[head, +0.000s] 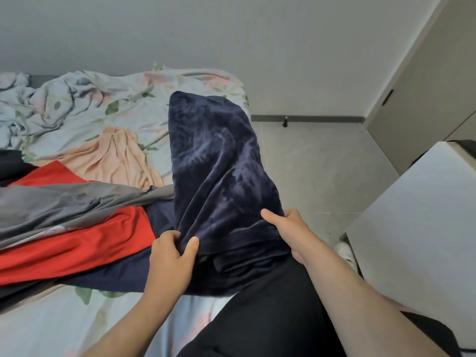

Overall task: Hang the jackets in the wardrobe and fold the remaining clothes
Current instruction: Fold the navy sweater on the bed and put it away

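1. Left hand (171, 256): fingers curled, thumb on top, pinching a bunched near-left edge of the navy velvet garment (216, 161).
2. Right hand (288, 229): thumb lies across the top of the velvet at its near-right edge, fingers tucked under the cloth and hidden; grips the garment.
3. Both bare forearms come in from the bottom of the view; the right one crosses over black clothing (273, 313) worn by the person.
4. Navy velvet garment: stretched lengthwise away from the hands along the right edge of the bed (128, 104), far end rounded and near the bed's far right corner; near end is bunched in folds between the two hands.
5. A flatter navy cloth (123, 275) lies under the velvet and runs left beneath the pile; cannot tell if it is part of the same garment.
6. Left of the hands: red garment (77, 243) spread flat, grey garment (64, 202) draped across it, both touching the navy cloth.
7. Farther back: peach garment (113, 158) crumpled on the floral sheet, just beside the velvet's left edge.
8. Far left edge: a dark cloth (10, 163), mostly cut off.
9. Bed covered by a rumpled pale floral sheet.
10. Right side: white cabinet top (417, 215), tiled floor (322, 163), wardrobe door (425, 86) in the far right corner, closed.
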Action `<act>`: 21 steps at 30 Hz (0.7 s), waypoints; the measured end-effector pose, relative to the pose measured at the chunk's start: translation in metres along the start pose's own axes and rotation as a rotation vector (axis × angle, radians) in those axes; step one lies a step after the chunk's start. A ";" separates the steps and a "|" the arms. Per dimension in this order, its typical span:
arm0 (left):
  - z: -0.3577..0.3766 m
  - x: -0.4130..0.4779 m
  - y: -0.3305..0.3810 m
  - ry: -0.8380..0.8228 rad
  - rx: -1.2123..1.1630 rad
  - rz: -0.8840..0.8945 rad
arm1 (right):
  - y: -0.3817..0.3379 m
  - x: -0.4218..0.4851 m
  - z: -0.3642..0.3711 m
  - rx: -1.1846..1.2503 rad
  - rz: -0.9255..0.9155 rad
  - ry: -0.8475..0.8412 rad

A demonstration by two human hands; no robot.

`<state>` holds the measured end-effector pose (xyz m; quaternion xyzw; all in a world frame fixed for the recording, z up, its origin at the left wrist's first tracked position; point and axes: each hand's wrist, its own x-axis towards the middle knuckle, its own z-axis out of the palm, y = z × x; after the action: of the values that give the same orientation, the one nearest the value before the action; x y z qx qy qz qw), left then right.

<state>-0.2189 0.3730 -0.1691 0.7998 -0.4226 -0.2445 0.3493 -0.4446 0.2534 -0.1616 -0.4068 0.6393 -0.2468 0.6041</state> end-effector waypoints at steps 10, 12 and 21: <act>-0.035 0.037 0.003 -0.559 -0.770 -0.599 | -0.007 -0.006 0.003 0.293 0.152 -0.333; -0.038 0.043 -0.004 -0.591 -0.763 -0.583 | -0.006 -0.006 0.002 0.376 0.158 -0.335; -0.035 0.041 -0.013 -0.606 -0.821 -0.583 | -0.004 -0.010 0.009 0.238 0.175 -0.368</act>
<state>-0.1674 0.3555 -0.1606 0.5769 -0.1371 -0.6917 0.4124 -0.4353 0.2610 -0.1541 -0.3139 0.5176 -0.1888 0.7732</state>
